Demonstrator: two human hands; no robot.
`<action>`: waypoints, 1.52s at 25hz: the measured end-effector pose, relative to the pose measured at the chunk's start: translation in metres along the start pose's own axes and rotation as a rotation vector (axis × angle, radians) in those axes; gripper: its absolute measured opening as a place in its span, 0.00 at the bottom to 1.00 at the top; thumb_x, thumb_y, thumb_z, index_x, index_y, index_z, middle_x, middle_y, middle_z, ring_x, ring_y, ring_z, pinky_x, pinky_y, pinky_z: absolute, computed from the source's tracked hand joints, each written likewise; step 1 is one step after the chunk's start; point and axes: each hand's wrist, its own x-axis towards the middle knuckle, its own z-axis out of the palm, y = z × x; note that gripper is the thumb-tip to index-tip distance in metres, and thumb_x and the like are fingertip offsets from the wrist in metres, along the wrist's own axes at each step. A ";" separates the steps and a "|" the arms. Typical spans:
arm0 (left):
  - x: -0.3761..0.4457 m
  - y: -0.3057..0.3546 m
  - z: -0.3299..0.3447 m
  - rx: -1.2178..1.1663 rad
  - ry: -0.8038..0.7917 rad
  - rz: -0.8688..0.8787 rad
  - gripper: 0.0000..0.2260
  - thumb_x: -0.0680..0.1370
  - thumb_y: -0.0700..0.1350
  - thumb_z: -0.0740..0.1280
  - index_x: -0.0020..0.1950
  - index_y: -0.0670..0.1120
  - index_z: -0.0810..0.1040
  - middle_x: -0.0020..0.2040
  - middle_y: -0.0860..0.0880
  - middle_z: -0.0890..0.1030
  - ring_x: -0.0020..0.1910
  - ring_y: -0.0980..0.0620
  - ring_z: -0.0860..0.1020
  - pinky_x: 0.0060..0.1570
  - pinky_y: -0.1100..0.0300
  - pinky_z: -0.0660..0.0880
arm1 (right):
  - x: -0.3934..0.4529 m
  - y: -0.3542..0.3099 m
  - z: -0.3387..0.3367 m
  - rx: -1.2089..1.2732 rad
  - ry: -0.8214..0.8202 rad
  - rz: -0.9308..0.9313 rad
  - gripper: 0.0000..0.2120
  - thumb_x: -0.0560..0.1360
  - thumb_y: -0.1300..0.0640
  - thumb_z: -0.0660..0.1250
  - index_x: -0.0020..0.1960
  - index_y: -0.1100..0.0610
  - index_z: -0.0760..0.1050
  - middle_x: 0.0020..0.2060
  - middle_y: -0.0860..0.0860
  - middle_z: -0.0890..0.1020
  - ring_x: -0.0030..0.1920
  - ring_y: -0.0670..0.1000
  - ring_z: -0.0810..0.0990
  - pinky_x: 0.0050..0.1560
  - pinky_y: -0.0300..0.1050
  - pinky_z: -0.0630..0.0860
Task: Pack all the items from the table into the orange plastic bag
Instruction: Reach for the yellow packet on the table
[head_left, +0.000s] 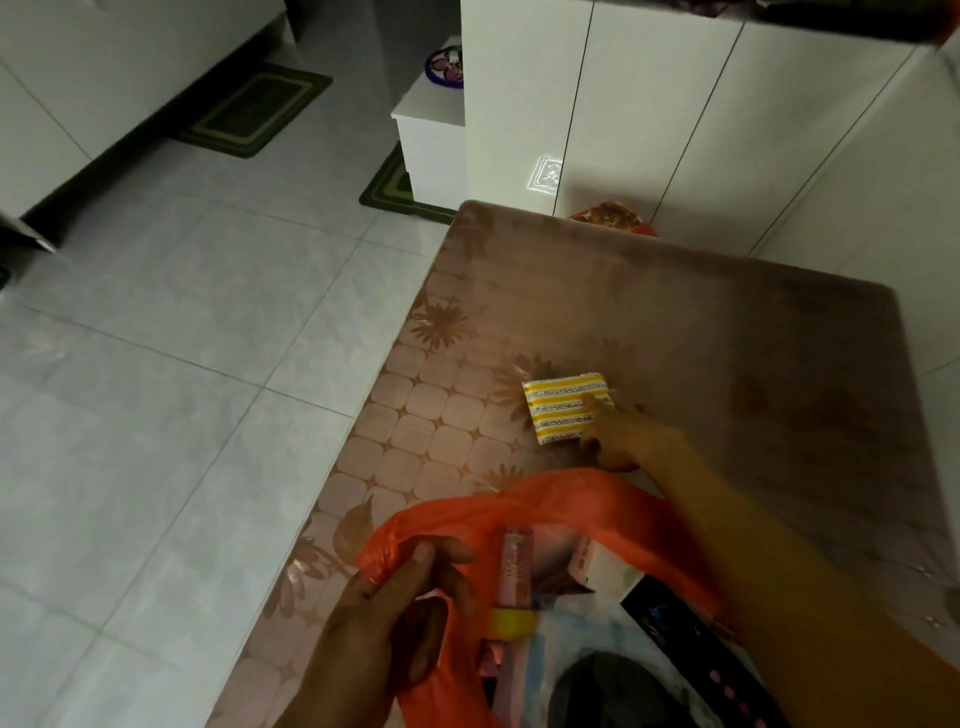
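A yellow and silver striped sponge (561, 404) lies flat on the table (727, 322). My right hand (626, 439) reaches over it, fingertips touching its near right corner, fingers spread. The orange plastic bag (530, 501) sits open at the table's near edge. My left hand (400, 613) pinches the bag's left rim and holds it open. Inside the bag I see a pink tube with a yellow band (514, 577), a white box (602, 566), a dark packet (670, 618) and a black rounded object (608, 691).
The table carries a brown floral cover and its left edge drops to a grey tiled floor (156, 389). White cabinets (649, 114) stand behind the table. A low white unit (431, 140) and green mats (254, 111) lie on the floor farther back.
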 end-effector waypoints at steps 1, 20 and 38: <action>0.002 0.000 -0.001 0.010 -0.003 -0.002 0.15 0.75 0.48 0.61 0.45 0.40 0.83 0.34 0.37 0.79 0.18 0.52 0.63 0.20 0.66 0.59 | 0.003 -0.001 0.000 -0.056 -0.002 -0.009 0.37 0.73 0.53 0.66 0.78 0.52 0.53 0.78 0.56 0.44 0.77 0.60 0.47 0.75 0.60 0.48; -0.097 0.031 0.042 0.078 0.050 0.239 0.13 0.75 0.50 0.62 0.49 0.44 0.82 0.35 0.42 0.78 0.28 0.49 0.71 0.25 0.63 0.70 | -0.372 -0.016 0.037 0.463 0.838 -0.363 0.22 0.71 0.33 0.60 0.64 0.30 0.66 0.67 0.29 0.64 0.68 0.31 0.61 0.68 0.39 0.64; -0.133 0.042 0.081 0.313 -0.130 0.275 0.10 0.80 0.39 0.60 0.50 0.40 0.81 0.28 0.45 0.75 0.29 0.50 0.77 0.38 0.56 0.71 | -0.462 0.026 0.127 1.486 0.566 0.491 0.03 0.73 0.60 0.72 0.41 0.58 0.83 0.39 0.58 0.86 0.32 0.47 0.84 0.33 0.38 0.78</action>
